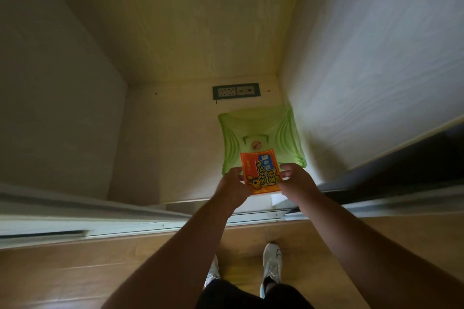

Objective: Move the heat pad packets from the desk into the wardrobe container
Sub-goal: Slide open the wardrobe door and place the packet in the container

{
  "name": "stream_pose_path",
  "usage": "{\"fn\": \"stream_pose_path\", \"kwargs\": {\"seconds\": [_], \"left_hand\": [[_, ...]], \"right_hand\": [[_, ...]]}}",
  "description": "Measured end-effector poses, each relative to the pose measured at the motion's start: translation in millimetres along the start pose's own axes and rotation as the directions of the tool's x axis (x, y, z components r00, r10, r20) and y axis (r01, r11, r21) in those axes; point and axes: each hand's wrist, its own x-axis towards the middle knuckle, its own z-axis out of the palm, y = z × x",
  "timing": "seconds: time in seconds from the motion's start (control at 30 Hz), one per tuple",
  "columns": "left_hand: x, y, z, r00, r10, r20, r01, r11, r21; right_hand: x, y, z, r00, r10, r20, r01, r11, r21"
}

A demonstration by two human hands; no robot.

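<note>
Over the near edge of the green plastic container (pixel 286 130), at the mouth of the open wardrobe, an orange heat pad packet (pixel 259 170) is held flat and face up between two hands. Left hand (pixel 232 187) pinches the packet's left edge, fingers curled under and thumb on top; right hand (pixel 297 179) grips the right edge the same way. Packet is clear of the container floor, as far as the view allows, with its far end already over the basin and its near end over the front rim. Holding both edges keeps the thin packet level, which in my judgement suits a flat drop or lay-down rather than a toss.

Container sits on the wardrobe floor (pixel 180 153), pushed toward the right side panel (pixel 364 70), close against it or nearly so. Its inside shows only a small round mark near the centre; no other packets are visible in it, though the held packet hides part of the basin. Placement low on the floor explains the downward reach with both forearms extended.

Also noted: a socket panel (pixel 236 93) on the wardrobe floor behind the container, the sliding door track (pixel 150 221) across the threshold, and the person's white shoes (pixel 272 266) on the wooden floor (pixel 75 271)

Judgement: release step is imminent; desk is not in view, so the remaining count cannot be stated
</note>
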Motion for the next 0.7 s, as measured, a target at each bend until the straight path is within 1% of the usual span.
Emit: {"fn": "stream_pose_path", "kwargs": {"seconds": [0.17, 0.23, 0.4, 0.5, 0.6, 0.67, 0.7], "left_hand": [[17, 0, 7, 0.999, -0.047, 0.004, 0.047, 0.998, 0.034], [20, 3, 8, 0.999, -0.042, -0.017, 0.043, 0.996, 0.076], [32, 6, 11, 0.999, -0.011, -0.035, 0.016, 0.99, 0.141], [40, 3, 13, 0.998, 0.015, -0.061, 0.001, 0.969, 0.249], [40, 9, 14, 0.996, 0.015, -0.089, 0.017, 0.937, 0.349], [41, 13, 15, 0.998, 0.018, -0.057, 0.009, 0.902, 0.432], [43, 15, 16, 0.999, 0.02, -0.038, 0.0, 0.885, 0.466]], "right_hand": [[8, -1, -1, 1.0, -0.012, 0.017, 0.012, 1.0, -0.018], [11, -3, -2, 1.0, -0.023, 0.016, 0.024, 0.999, -0.028], [29, -2, -2, 0.999, -0.037, 0.037, 0.041, 0.991, -0.127], [39, -3, 0, 0.997, -0.04, 0.063, 0.048, 0.989, -0.138], [48, -1, 3, 0.997, -0.022, 0.071, 0.035, 0.983, -0.181], [47, -6, 4, 0.998, -0.018, 0.056, 0.03, 0.974, -0.225], [47, -8, 5, 0.999, -0.008, 0.053, 0.022, 0.961, -0.276]]}}
